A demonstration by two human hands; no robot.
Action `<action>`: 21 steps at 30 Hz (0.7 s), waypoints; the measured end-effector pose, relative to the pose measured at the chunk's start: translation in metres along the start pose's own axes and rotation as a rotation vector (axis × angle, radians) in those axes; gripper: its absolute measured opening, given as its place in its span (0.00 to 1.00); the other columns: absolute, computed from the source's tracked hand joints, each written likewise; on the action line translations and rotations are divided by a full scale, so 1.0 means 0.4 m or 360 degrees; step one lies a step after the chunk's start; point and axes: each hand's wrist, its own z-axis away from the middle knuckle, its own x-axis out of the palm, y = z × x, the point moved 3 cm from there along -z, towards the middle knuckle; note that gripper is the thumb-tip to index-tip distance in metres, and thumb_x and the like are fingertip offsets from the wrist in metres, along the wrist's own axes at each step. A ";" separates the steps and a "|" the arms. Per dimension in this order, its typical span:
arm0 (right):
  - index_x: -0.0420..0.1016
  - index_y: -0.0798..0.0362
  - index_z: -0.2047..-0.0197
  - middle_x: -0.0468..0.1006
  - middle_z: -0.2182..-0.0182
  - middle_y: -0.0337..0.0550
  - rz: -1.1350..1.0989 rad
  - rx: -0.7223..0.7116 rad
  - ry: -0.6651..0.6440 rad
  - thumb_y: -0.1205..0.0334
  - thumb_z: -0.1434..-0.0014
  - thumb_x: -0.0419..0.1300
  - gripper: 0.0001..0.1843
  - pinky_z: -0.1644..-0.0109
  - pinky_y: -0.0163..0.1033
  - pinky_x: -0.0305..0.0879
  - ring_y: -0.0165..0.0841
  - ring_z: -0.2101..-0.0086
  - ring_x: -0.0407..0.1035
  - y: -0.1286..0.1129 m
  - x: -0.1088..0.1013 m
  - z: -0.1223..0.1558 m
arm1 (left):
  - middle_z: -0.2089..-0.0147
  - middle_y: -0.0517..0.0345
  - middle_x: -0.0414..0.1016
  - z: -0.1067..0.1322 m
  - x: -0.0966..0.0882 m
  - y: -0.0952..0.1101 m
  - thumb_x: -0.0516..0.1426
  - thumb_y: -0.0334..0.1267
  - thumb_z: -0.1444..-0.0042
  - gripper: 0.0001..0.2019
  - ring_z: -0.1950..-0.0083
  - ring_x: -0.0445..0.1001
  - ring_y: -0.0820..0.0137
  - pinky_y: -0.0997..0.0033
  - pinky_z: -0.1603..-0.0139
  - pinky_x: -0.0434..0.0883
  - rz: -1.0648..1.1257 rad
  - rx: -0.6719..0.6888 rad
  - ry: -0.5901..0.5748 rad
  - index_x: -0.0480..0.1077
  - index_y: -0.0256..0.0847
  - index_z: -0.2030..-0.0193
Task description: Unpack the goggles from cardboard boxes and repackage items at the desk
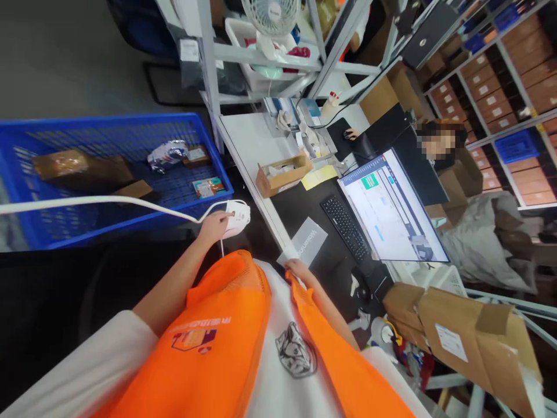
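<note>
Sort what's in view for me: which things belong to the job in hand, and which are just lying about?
Likely in the job:
- white corded item, gripped by the left hand
- translucent printed bag, at the right hand

Apparently just about:
- fan
- keyboard
- monitor

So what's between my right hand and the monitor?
In the head view, a translucent printed sheet at your right hand, then bare dark desktop, then the black keyboard before the monitor.
</note>
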 end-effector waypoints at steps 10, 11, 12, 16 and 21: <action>0.64 0.55 0.33 0.60 0.33 0.55 0.0637 0.0261 0.0711 0.54 0.30 0.59 0.27 0.33 0.59 0.58 0.47 0.36 0.58 0.007 -0.321 -0.254 | 0.48 0.52 0.80 0.023 0.018 -0.053 0.48 0.36 0.42 0.21 0.45 0.77 0.63 0.69 0.39 0.70 -0.0138 -0.0070 -0.0140 0.81 0.37 0.52; 0.63 0.55 0.32 0.60 0.33 0.55 0.0695 0.0270 0.0727 0.54 0.30 0.59 0.27 0.33 0.59 0.58 0.47 0.36 0.59 0.004 -0.334 -0.260 | 0.47 0.53 0.80 0.042 0.010 -0.070 0.48 0.36 0.42 0.21 0.45 0.77 0.63 0.69 0.38 0.70 -0.0145 -0.0131 -0.0127 0.81 0.38 0.53; 0.63 0.55 0.33 0.61 0.34 0.55 0.0746 0.0276 0.0733 0.54 0.30 0.59 0.27 0.33 0.58 0.60 0.47 0.37 0.60 -0.001 -0.342 -0.264 | 0.47 0.55 0.80 0.061 0.003 -0.091 0.48 0.37 0.43 0.21 0.45 0.77 0.63 0.69 0.38 0.70 -0.0158 -0.0198 -0.0126 0.81 0.39 0.53; 0.68 0.57 0.38 0.70 0.42 0.53 0.0883 0.0265 0.0741 0.55 0.30 0.59 0.22 0.38 0.55 0.66 0.43 0.43 0.67 -0.016 -0.356 -0.275 | 0.46 0.58 0.81 0.108 -0.005 -0.178 0.48 0.42 0.44 0.21 0.44 0.77 0.60 0.60 0.37 0.71 -0.0179 -0.0313 -0.0041 0.80 0.42 0.55; 0.73 0.57 0.45 0.72 0.45 0.50 0.0923 0.0220 0.0680 0.53 0.31 0.60 0.18 0.42 0.52 0.70 0.41 0.47 0.69 -0.020 -0.365 -0.292 | 0.45 0.63 0.80 0.085 -0.008 -0.193 0.46 0.45 0.43 0.21 0.42 0.76 0.60 0.60 0.36 0.70 -0.0184 -0.0321 0.0087 0.79 0.47 0.56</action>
